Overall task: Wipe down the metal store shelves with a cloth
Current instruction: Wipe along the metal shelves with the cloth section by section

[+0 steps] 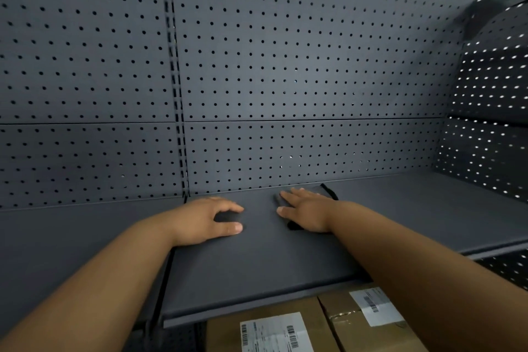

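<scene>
The cloth [325, 191] is dark grey, almost the colour of the metal, and lies far back on the shelf [257, 263] near the rear edge. It is mostly hidden under the right hand [307, 213], with a darker hem showing beyond the fingers and a dark bit below the palm. That hand's fingers are straight and spread flat on the cloth, pressing it to the shelf. The left hand [205, 218] rests just beside it on bare metal, fingers arched with the thumb out. The dark patch under them may be shadow or fabric; I cannot tell. The shelf is smooth, matte sheet metal with a folded front lip, and open surface runs from the hands to that lip. More shelf surface continues at the left [71, 240] and right [414, 203]. Behind stands a perforated back panel [285, 66], split by a slotted upright [178, 94], and a perforated side panel [485, 100] closes the right end. Below the lip are two cardboard boxes [274, 320] with barcode labels.
</scene>
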{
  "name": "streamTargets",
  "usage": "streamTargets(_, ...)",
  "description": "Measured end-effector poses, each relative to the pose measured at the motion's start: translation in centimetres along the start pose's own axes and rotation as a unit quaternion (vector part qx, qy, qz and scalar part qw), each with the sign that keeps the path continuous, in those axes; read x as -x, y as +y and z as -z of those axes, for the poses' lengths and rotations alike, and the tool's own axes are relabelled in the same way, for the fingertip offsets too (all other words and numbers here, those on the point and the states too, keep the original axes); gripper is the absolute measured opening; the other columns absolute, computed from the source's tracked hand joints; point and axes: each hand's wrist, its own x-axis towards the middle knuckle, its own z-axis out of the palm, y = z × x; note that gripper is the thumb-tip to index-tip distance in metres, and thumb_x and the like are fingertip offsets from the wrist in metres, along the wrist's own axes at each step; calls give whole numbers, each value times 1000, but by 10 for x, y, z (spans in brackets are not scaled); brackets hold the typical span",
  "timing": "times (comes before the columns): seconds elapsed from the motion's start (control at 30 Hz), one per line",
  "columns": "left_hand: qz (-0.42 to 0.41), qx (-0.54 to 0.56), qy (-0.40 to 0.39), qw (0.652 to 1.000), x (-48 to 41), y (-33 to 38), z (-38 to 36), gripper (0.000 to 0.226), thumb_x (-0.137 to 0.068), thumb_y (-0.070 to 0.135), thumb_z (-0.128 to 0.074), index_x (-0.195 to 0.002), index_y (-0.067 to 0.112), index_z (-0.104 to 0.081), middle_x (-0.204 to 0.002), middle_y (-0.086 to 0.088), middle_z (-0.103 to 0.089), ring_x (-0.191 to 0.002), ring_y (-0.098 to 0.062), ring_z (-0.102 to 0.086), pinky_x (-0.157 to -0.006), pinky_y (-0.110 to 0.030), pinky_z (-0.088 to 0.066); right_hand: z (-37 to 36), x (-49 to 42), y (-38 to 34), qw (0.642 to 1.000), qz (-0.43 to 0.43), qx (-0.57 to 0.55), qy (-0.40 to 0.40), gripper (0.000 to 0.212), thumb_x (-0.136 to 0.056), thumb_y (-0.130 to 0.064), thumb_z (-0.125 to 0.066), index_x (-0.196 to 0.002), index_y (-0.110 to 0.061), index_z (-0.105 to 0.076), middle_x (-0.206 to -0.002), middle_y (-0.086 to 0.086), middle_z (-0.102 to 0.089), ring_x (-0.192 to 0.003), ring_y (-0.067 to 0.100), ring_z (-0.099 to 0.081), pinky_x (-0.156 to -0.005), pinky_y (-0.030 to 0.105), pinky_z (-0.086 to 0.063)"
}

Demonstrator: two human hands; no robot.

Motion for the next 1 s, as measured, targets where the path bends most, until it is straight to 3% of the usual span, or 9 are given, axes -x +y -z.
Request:
streamTargets(0.27,-9,6,0,1000,-2,-1,0,59,-87,62,-58,-141,44,-45,-151,18,-37,-138,-1,-33,-118,-32,-26,7,-40,-5,999,-46,9,2,70,-98,-63,-20,-156,-27,-3,-164,2,4,-150,22,4,-118,45,0)
streamTargets(0.47,-19,14,3,1000,-2,-1,2,57,-85,61,-62,-138,44,-49,-146,20,-43,-133,1,-38,-115,-28,-29,7,-35,-6,999,-45,7,4,70,-98,-62,-19,-156,-26,-3,-164,3,5,-150,23,5,-118,44,1)
streamTargets(1.0,-8,20,-10,1000,1,-5,3,60,-79,69,-56,-135,49,-49,-147,18,-41,-134,-2,-37,-110,-25,-28,-5,64,-8,1000,23,1,2,68,-98,-62,-22,-156,-31,-3,-163,-2,6,-149,17,7,-119,39,3)
